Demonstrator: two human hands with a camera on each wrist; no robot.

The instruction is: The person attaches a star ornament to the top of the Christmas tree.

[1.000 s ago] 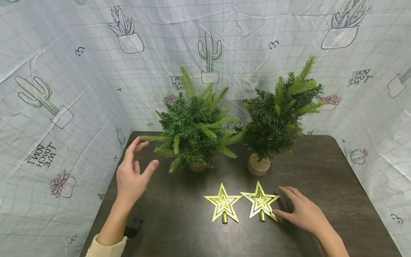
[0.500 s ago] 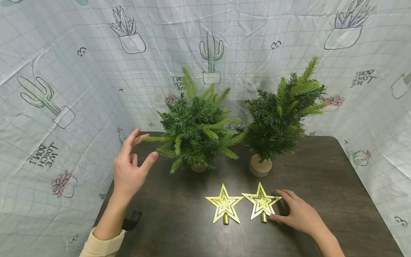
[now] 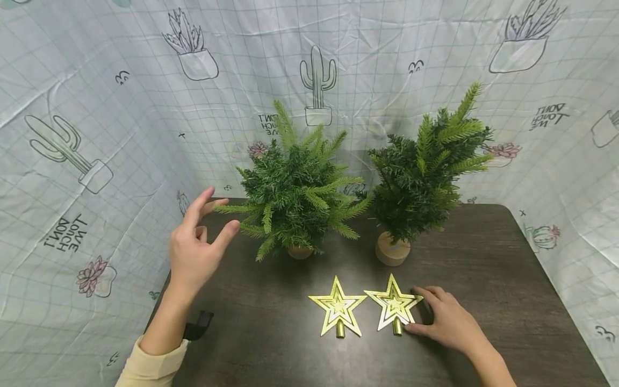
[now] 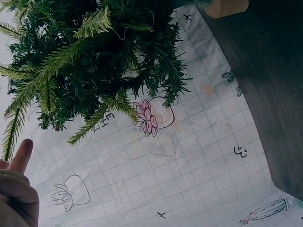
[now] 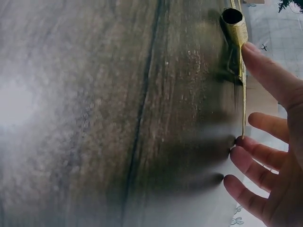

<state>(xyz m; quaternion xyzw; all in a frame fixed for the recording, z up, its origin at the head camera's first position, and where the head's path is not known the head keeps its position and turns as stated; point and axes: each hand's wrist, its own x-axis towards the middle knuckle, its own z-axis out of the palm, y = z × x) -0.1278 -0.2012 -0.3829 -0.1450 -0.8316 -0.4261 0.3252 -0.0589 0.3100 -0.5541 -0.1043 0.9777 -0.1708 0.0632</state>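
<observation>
Two gold star toppers lie flat on the dark table, a left star (image 3: pixel 337 307) and a right star (image 3: pixel 394 305), their short sockets towards me. My right hand (image 3: pixel 450 322) is at the right star. In the right wrist view its thumb (image 5: pixel 265 68) touches the star beside the socket (image 5: pixel 233 21), and fingertips meet the star's point and the table. Raised at the left, my left hand (image 3: pixel 193 252) has thumb and index finger spread beside a branch of the left artificial tree (image 3: pixel 292 183); it holds nothing. That tree's foliage (image 4: pixel 99 56) fills the top of the left wrist view.
A second artificial tree (image 3: pixel 420 177) leans right on its round wooden base (image 3: pixel 393 250). Behind the table (image 3: pixel 271 344) and at both sides hangs a white cloth (image 3: pixel 232 97) printed with cacti. Part of a black strap (image 3: pixel 198 326) shows by the left wrist.
My right hand has moved slightly left, bringing its thumb and fingers to the right star. The left hand has risen a little beside the left tree. Stars and trees stay put.
</observation>
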